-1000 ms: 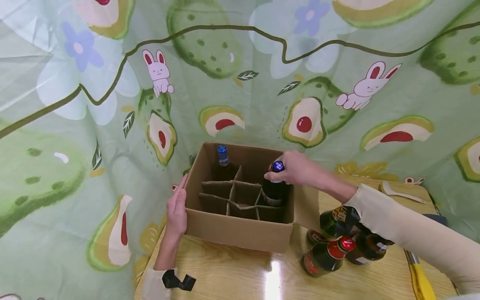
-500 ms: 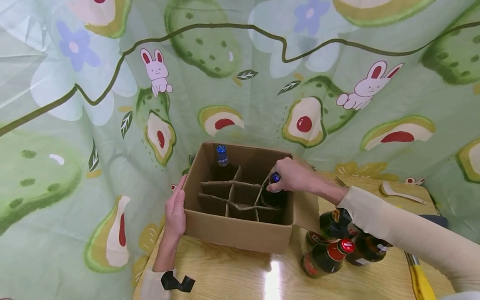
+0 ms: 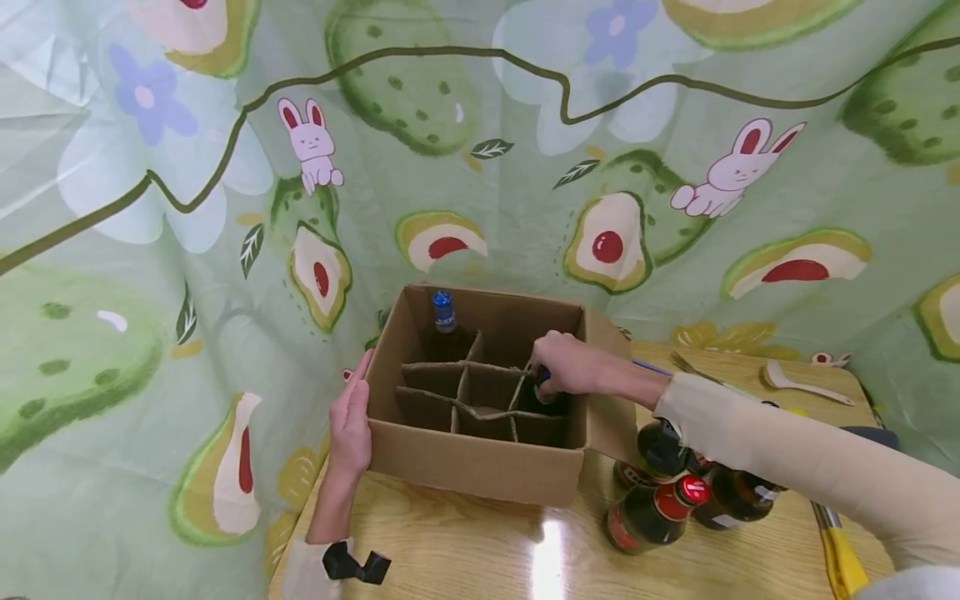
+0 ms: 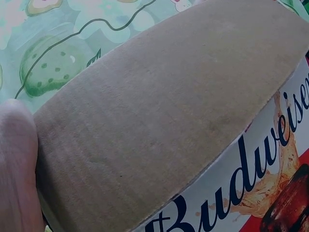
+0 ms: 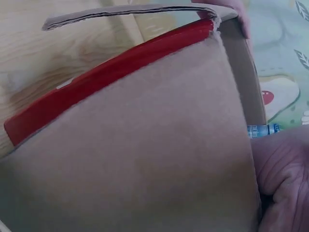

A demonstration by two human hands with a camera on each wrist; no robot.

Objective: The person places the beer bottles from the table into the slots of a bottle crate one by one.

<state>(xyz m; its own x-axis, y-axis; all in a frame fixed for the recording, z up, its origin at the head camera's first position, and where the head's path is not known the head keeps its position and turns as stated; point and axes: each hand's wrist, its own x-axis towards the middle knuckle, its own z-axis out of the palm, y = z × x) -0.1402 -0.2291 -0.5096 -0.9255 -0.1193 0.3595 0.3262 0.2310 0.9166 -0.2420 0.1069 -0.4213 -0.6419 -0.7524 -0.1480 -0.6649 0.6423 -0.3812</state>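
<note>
Wooden tabletop (image 3: 465, 550), green patterned cloth behind. Right hand (image 3: 561, 367) clamped on bottle (image 3: 546, 398) deep in box (image 3: 480, 462); left hand (image 3: 352, 421) flat against its side. Risk: snagging flimsy dividers (image 3: 480, 392), buckling them.

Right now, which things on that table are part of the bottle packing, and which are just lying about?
In use: brown cardboard divider box; blue-capped dark bottle in right hand; red-capped brown bottles; left hand steadying box.

Lying about: pale spoon; yellow-handled tool.
</note>
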